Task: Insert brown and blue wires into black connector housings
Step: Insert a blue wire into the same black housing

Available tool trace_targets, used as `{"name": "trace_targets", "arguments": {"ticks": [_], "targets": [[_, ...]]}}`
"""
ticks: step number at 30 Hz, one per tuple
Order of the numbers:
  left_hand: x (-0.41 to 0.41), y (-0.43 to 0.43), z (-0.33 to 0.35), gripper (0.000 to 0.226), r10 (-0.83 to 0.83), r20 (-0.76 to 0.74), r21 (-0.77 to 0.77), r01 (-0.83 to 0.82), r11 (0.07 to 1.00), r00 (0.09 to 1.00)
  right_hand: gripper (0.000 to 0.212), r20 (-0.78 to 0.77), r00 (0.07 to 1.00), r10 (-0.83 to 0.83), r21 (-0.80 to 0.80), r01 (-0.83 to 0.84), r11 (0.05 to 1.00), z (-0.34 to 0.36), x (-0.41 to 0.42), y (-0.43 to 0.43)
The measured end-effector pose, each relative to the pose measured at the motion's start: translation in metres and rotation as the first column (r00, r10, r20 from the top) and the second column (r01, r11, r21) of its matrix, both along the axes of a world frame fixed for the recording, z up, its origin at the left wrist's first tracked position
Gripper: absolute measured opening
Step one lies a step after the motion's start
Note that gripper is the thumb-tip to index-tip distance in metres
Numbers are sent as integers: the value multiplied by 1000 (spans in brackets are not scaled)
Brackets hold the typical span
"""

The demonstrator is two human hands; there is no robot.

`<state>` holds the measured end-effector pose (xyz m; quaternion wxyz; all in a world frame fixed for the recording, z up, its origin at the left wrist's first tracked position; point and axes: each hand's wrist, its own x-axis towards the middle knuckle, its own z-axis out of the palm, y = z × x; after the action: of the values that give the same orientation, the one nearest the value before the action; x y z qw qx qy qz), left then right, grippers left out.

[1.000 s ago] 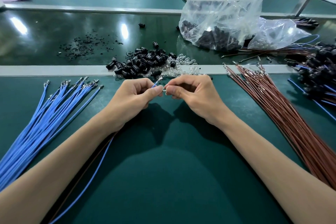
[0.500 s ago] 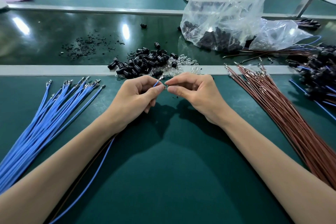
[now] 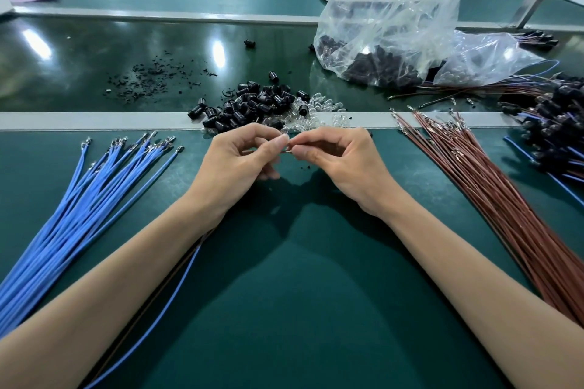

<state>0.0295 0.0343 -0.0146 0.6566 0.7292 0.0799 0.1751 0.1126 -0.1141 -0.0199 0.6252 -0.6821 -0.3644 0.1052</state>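
**Both hands pinched on a tiny tip, mid-tabletop**

A small metal tip [image 3: 289, 151] sits where the two hands meet; too small to tell what it belongs to. The left hand [image 3: 240, 161] and right hand [image 3: 335, 164] both have thumb and forefinger closed on it, other fingers curled.

A loose blue wire [image 3: 177, 290] and a loose brown wire [image 3: 158, 294] run from under the left wrist toward the near edge. Their far ends are hidden by that hand.

Just beyond the fingertips is a pile of black connector housings [image 3: 252, 104], with clear parts [image 3: 316, 110] mixed in on its right. The knuckles cover the pile's near edge.

A blue wire bundle [image 3: 82, 199] lies fanned to the left of the left arm, a brown wire bundle [image 3: 493, 199] to the right of the right arm, both apart from the hands.

Far right is a heap of dark wired pieces [image 3: 556, 126]. Behind it a plastic bag [image 3: 395, 9] holds more black parts. Black crumbs [image 3: 151, 79] lie far left on the green tabletop [image 3: 284, 309].
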Motion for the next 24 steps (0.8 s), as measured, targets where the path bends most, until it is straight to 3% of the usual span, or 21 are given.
{"name": "trace_targets", "arguments": {"ticks": [8, 18, 24], "targets": [[1, 3, 8, 10, 46, -18, -141, -48, 989, 999, 14, 0, 1000, -9, 20, 9, 1000, -1, 2, 1], [-1, -6, 6, 14, 8, -110, 5, -8, 1000, 994, 18, 28, 998, -57, 70, 55, 996, 0, -1, 1], [-3, -10, 8, 14, -37, -157, -15, 35, 999, 987, 20, 15, 998, -60, 112, 58, 992, 1, -1, 0]]}}
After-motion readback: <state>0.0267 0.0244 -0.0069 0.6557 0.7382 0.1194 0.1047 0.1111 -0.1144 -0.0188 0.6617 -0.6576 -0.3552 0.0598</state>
